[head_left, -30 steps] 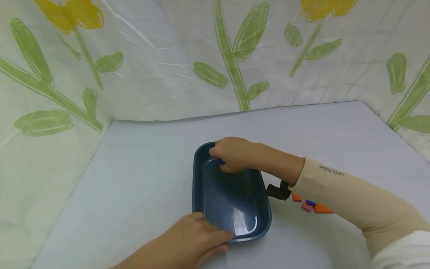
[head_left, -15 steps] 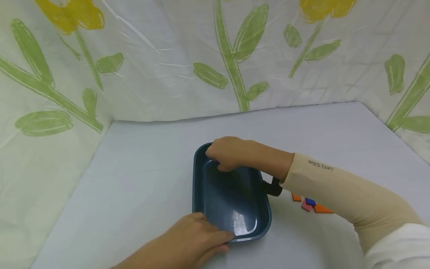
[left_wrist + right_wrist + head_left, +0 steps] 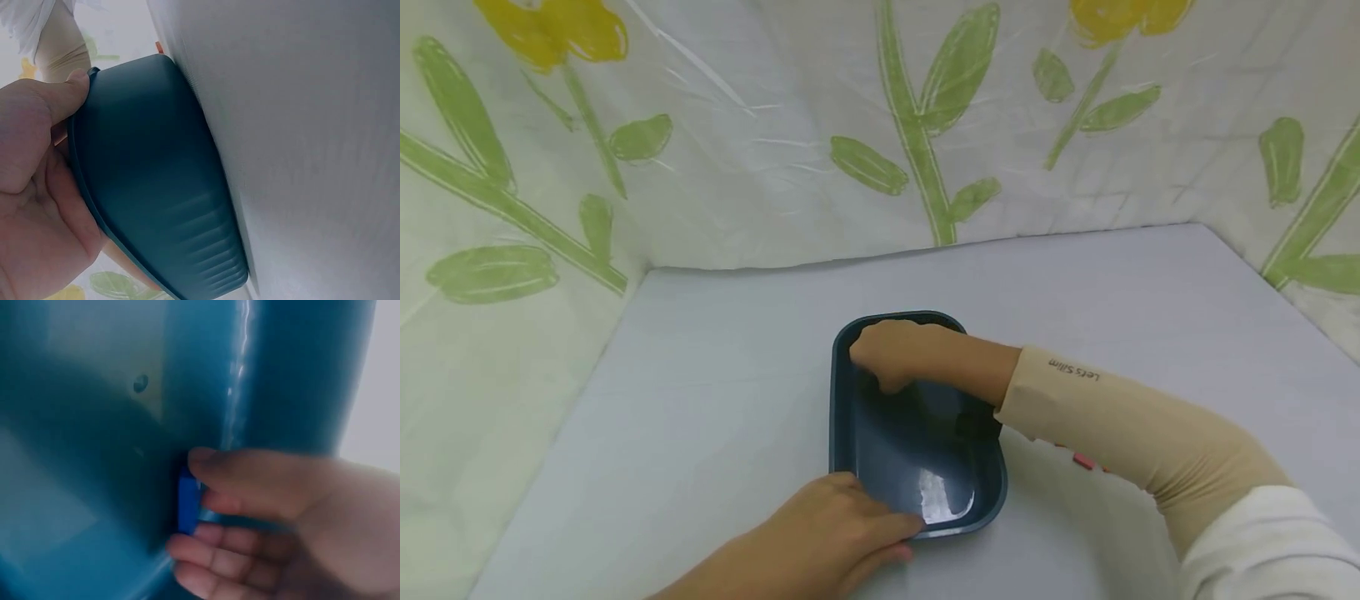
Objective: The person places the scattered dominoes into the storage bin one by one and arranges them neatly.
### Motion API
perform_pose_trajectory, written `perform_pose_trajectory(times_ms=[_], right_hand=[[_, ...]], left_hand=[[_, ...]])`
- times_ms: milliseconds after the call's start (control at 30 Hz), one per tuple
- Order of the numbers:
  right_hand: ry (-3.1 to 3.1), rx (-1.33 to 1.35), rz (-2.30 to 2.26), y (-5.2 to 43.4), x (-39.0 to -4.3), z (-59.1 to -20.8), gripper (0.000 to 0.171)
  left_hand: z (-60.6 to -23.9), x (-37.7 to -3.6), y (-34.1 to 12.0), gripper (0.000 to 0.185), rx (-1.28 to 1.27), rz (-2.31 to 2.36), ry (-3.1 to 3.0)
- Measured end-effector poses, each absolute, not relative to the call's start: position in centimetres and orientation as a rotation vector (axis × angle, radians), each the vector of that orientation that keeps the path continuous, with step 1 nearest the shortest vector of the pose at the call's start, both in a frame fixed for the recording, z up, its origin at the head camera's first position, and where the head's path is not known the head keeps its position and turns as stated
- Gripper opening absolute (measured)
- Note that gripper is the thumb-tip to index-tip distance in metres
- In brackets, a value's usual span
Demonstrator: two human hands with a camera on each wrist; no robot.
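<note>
A dark teal rectangular plastic tray (image 3: 917, 467) lies on the table with its long side pointing away from me. My left hand (image 3: 820, 529) grips its near left corner; in the left wrist view the thumb (image 3: 72, 94) lies at the rim, and part of the fingers is hidden behind the wall. Inside the far end of the tray is my right hand (image 3: 891, 354). The right wrist view shows it pinching a small flat blue block (image 3: 188, 503) between thumb and fingers, close to the tray's floor. From the head view that block is hidden under the hand.
Right of the tray, a small pink piece (image 3: 1083, 460) shows on the white table (image 3: 715, 400), with slivers of orange beside it, mostly covered by the right sleeve (image 3: 1112, 417). A white sheet (image 3: 760, 183) painted with flowers stands behind and at the sides.
My right hand has moved left and lower into the far end of the tray with the blue block. The sleeve now covers more of the loose pieces. My left hand has stayed put.
</note>
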State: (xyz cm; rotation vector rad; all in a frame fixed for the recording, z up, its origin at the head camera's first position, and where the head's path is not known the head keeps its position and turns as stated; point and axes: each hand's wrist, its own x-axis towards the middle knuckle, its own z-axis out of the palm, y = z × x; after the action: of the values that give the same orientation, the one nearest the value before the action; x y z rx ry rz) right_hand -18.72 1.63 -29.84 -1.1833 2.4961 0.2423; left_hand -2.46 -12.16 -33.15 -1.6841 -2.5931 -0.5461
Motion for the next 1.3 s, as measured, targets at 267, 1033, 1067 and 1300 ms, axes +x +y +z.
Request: perform_pose_trajectory(times_ms=[267,1033,1067,1300], right_hand=[[2.524,-1.260,0.186,1.0,-18.6,-31.0,0.010],[2.592,-1.319,0.047,1.1,-18.2,-30.4,0.014],[2.591,-1.321,0.041,1.3,-18.2,-30.2,0.015],[2.608,-1.359,-0.035,2.9,-17.6,-28.0,0.030]], left_hand=[[-33.2,-2.4,-12.2,0.020,-1.680,-0.554,-2.607],[-33.1,-2.4,-12.1,0.021,-1.680,-0.620,-2.612],[-33.2,-2.3,-12.1,0.021,-1.679,-0.622,-2.602],[-33.3,-2.3,-12.2,0.019,-1.671,-0.597,-2.567]])
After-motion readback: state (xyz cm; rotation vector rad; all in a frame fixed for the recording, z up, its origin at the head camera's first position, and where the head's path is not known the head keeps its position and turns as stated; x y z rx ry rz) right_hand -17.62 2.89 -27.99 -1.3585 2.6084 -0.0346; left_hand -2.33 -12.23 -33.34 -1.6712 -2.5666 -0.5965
